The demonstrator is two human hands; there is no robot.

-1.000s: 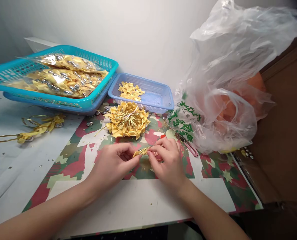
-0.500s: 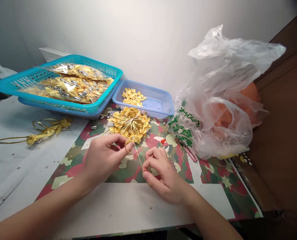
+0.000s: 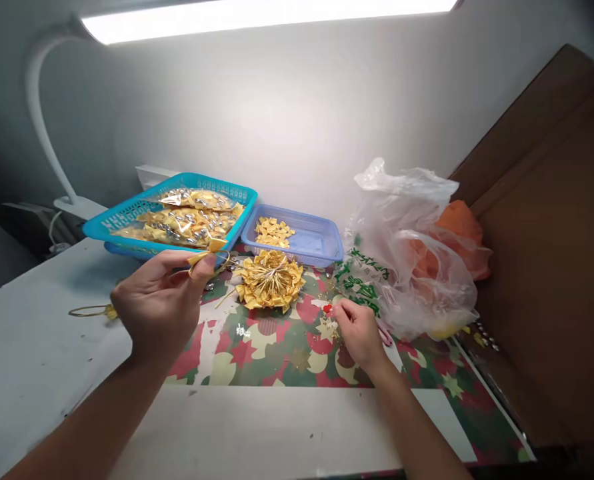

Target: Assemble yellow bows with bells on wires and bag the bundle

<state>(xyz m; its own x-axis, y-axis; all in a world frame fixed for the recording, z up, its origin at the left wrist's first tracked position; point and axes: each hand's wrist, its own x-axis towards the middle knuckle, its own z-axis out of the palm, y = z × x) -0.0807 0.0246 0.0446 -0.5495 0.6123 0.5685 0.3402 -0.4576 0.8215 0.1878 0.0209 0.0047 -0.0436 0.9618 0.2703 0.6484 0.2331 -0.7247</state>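
Note:
Raised at the left, my left hand (image 3: 164, 300) pinches a yellow ribbon bow (image 3: 209, 250) with a gold ring (image 3: 223, 265). My right hand (image 3: 359, 332) is lower, over the patterned mat, its fingertips closed beside a small red piece (image 3: 327, 308); whatever they hold is too small to make out. Between the hands lies a round cluster of yellow bows with gold stems (image 3: 271, 281). Another gold loop (image 3: 87, 311) with a yellow bow lies partly hidden behind my left hand.
A teal basket (image 3: 127, 223) of bagged bows stands at back left, with a blue basket (image 3: 317, 243) of loose bows beside it. Plastic bags (image 3: 401, 267) stand at the right, near pink-handled cutters (image 3: 385, 335) and a brown panel (image 3: 551, 267). A lamp (image 3: 41, 120) arches overhead.
The view has tilted up, showing the lamp. My left hand has moved left and up with the ring and bow. My right hand has moved right, away from the ring, to the small red piece.

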